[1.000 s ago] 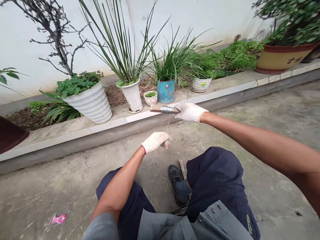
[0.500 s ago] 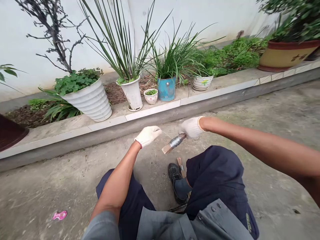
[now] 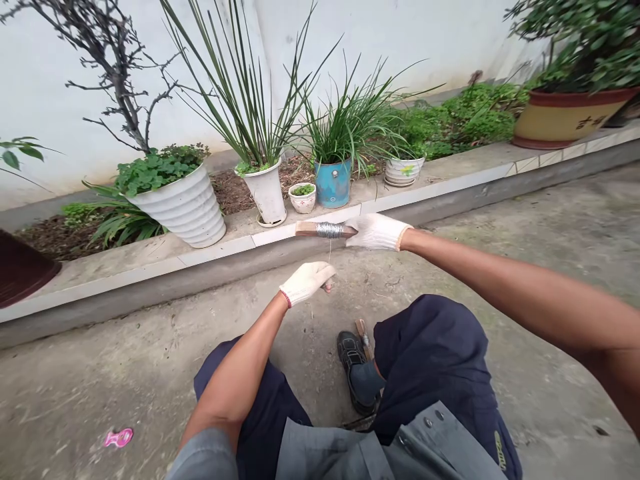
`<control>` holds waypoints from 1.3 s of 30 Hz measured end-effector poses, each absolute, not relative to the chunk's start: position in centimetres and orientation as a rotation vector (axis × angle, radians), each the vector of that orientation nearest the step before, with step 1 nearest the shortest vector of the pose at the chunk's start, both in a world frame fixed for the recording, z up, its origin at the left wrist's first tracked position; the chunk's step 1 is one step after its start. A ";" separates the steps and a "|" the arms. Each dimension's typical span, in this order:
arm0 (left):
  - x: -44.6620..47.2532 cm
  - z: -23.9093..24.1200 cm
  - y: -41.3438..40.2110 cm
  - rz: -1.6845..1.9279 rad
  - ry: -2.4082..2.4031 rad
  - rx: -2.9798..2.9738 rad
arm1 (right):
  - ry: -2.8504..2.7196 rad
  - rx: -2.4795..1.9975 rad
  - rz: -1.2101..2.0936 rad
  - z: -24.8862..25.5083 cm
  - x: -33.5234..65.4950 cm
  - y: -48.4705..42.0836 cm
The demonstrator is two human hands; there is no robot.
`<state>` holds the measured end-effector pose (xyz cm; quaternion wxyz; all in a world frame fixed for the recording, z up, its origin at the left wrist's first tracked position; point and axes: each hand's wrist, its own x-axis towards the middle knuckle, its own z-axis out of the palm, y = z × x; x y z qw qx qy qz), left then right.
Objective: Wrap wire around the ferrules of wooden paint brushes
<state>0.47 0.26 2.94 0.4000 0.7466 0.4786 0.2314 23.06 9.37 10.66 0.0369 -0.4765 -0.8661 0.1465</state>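
My right hand [image 3: 376,232], in a white knit glove, grips one end of a wooden stick [image 3: 304,229]. Silvery wire [image 3: 330,230] is wound in a thick coil around the stick's middle. From the coil a thin strand [image 3: 330,250] runs down to my left hand [image 3: 309,281], gloved as well, with its fingers pinched on the strand. The stick lies roughly level in the air, above and slightly right of my left hand. A second wooden stick [image 3: 362,330] with wire on it is on the ground beside my shoe [image 3: 353,360], partly hidden by my leg.
A low tiled ledge [image 3: 220,248] crosses ahead, bearing a ribbed white pot [image 3: 193,210], a tall white pot [image 3: 267,193], a small pot [image 3: 303,200], a blue pot [image 3: 333,185] and a yellow planter [image 3: 550,120]. A pink wrapper-like piece [image 3: 119,438] lies on the concrete at left.
My right hand has moved up and forward, turning the stick from slanted to nearly level. The left hand has shifted slightly right and down, and the strand now hangs almost vertical.
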 end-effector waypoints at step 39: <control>0.0 3.6 -0.4 0.550 1.186 1.870 | -2.674 -1.750 -0.083 10.5 22.7 9.4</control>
